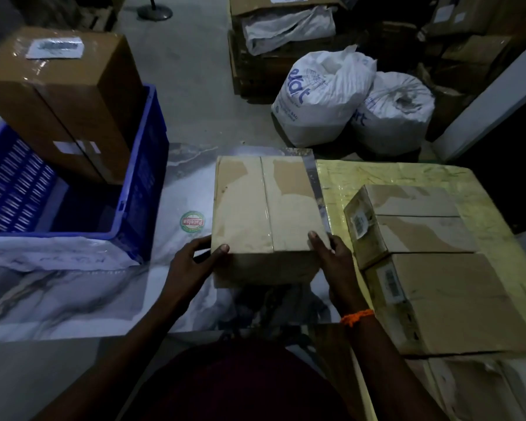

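A taped cardboard box sits in front of me on a white plastic sheet. My left hand grips its near left corner, thumb on the top face. My right hand grips the near right corner, thumb on top too. An orange thread is tied round my right wrist.
A blue plastic crate at the left holds a tall brown carton. Two smaller cartons lie on a yellow-wrapped parcel at the right. Two white sacks and stacked cartons stand on the floor beyond.
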Available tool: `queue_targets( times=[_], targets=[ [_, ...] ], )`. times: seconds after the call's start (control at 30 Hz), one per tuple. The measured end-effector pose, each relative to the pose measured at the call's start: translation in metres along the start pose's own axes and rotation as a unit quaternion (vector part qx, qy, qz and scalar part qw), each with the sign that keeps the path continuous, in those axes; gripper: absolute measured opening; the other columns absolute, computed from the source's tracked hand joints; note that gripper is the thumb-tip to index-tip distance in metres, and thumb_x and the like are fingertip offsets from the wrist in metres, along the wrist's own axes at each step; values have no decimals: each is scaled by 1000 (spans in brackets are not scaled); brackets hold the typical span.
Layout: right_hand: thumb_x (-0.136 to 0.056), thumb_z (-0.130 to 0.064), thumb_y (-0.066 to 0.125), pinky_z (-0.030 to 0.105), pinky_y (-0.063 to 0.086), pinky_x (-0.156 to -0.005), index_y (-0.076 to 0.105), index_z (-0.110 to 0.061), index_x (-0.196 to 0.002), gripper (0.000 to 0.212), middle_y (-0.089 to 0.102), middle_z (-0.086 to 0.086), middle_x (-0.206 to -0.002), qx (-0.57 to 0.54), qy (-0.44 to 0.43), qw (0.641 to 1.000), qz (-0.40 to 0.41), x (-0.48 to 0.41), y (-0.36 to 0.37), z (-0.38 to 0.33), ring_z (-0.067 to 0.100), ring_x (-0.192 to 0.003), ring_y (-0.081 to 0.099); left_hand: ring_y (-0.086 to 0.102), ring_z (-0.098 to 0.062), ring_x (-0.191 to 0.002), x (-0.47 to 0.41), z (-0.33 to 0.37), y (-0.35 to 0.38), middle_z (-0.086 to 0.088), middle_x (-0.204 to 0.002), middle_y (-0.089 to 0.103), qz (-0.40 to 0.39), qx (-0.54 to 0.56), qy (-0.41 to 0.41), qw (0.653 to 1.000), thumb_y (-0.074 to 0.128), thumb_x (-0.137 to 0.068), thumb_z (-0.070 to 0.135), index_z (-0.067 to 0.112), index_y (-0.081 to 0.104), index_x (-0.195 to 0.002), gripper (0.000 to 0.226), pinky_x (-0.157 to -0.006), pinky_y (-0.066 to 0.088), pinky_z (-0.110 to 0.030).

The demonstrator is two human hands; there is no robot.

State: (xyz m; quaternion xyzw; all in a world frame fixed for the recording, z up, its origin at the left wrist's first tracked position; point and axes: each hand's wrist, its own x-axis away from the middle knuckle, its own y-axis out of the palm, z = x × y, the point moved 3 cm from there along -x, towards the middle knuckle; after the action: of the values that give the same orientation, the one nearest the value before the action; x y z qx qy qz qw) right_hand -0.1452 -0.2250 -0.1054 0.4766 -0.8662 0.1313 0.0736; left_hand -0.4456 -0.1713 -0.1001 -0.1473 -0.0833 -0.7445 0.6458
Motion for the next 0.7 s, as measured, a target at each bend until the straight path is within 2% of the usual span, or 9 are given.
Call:
queue_targets(
  times=[0.13,0.17,0.23,0.3,0.4,0.5,0.53,0.63,0.7],
  targets=[
    [-83,-52,81,36,60,-93,67,-18,-128,57,74,-1,-118,53,24,998,12,17,1,35,15,-109,70,75,-13,-99,8,-18,-4,3,-113,76,19,-33,-6,999,81,-75,55,26,73,-113,48,-93,60,-47],
    [-83,-53,81,31,59,-90,66,-18,-130,61,73,-1,-120,60,27,998,12,20,1,40,15,-110,69,76,-16,-98,8,-22,-6,1,-111,77,21,-32,-9,999,82,-76,56,25,73,-112,49,-92,60,-48],
    [-87,-45,80,11,53,-78,64,-14,-131,56,71,0,-121,75,29,997,11,23,2,42,14,-109,67,76,-18,-97,8,-32,-9,0,-109,77,31,-35,-26,999,84,-74,59,22,73,-111,54,-92,60,-48],
    [-91,-35,77,2,45,-69,64,-9,-129,48,67,0,-118,91,29,995,13,20,3,41,6,-103,63,76,-19,-96,6,-39,-11,0,-106,78,44,-30,-44,998,85,-73,55,18,73,-109,53,-89,61,-46],
    [-93,-31,76,1,44,-69,62,-12,-131,45,63,-4,-117,106,19,994,10,8,6,39,-6,-98,57,75,-16,-97,-1,-43,-13,6,-107,77,60,-54,-46,996,83,-71,64,24,73,-108,55,-85,61,-45],
    [-92,-34,78,15,50,-82,64,-12,-129,46,68,-1,-119,128,-4,992,4,-11,10,32,13,-107,65,73,-17,-99,-16,-37,-9,6,-115,74,70,-56,-31,995,82,-82,47,21,70,-119,47,-84,62,-46],
    [-91,-34,78,15,50,-82,65,-12,-128,46,69,-1,-117,137,-14,991,0,-20,13,28,16,-109,66,72,-16,-100,-24,-31,-6,3,-120,72,79,-62,-24,995,81,-86,40,19,68,-124,46,-87,61,-45],
    [-90,-33,80,2,44,-74,65,-11,-128,46,70,0,-114,180,-54,982,-16,-49,29,4,14,-104,66,67,-15,-108,-61,-10,2,-4,-133,67,93,-97,-3,991,78,-89,36,18,61,-138,55,-98,56,-41],
    [-90,-31,80,2,43,-73,62,-8,-131,50,70,3,-118,199,-68,977,-31,-70,43,-12,14,-105,64,64,-22,-118,-90,6,9,-7,-144,59,80,-142,14,987,76,-91,36,17,52,-148,64,-102,53,-41]
  ],
)
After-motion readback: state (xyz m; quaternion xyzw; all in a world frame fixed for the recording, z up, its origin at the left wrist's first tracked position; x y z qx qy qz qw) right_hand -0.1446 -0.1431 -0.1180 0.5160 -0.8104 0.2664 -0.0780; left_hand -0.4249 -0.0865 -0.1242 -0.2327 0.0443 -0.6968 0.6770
